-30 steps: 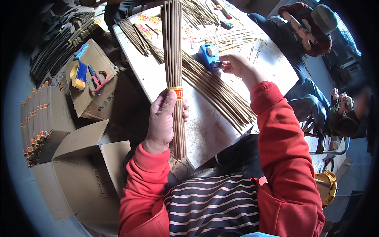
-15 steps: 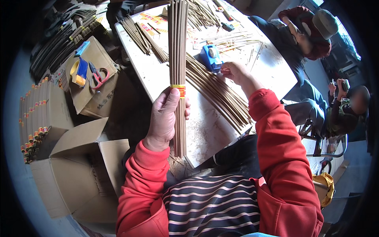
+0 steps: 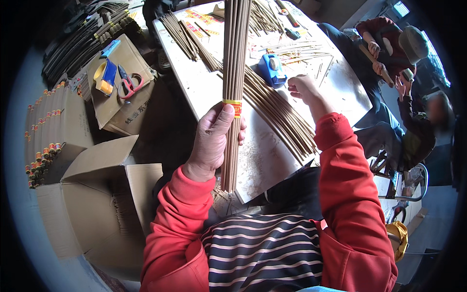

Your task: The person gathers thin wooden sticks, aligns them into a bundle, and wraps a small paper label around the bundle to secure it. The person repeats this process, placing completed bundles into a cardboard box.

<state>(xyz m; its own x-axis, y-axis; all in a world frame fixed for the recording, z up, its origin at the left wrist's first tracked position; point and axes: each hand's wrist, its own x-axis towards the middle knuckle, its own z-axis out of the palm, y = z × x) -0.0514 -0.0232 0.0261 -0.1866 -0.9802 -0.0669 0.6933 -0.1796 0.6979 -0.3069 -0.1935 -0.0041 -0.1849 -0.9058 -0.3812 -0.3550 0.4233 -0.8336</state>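
Head view, first item?

— A long bundle of thin brown sticks [image 3: 234,73], bound by a yellow-and-red paper band [image 3: 233,107], stands upright at the near edge of the white worktable [image 3: 262,160]. The left hand [image 3: 211,141] is closed around the bundle, thumb touching the band; the bundle's lower end sits just off the table's near corner.

— And the right hand?

— The right hand [image 3: 302,87] is over the table, right of the bundle, fingers curled inward. Whether it pinches anything I cannot tell. It is near a blue tape dispenser [image 3: 271,69] on the table and beside a fan of loose brown sticks [image 3: 277,109] lying across the tabletop.

— Surroundings, relative to the table?

— Left of the table: a closed cardboard box [image 3: 121,107] carrying red-handled scissors [image 3: 127,83] and a yellow tape roll [image 3: 100,78]. Nearer, left of the table's corner, an open cardboard carton [image 3: 92,204]. Beyond the table's right edge, another person in a dark red sleeve [image 3: 377,29] is seated.
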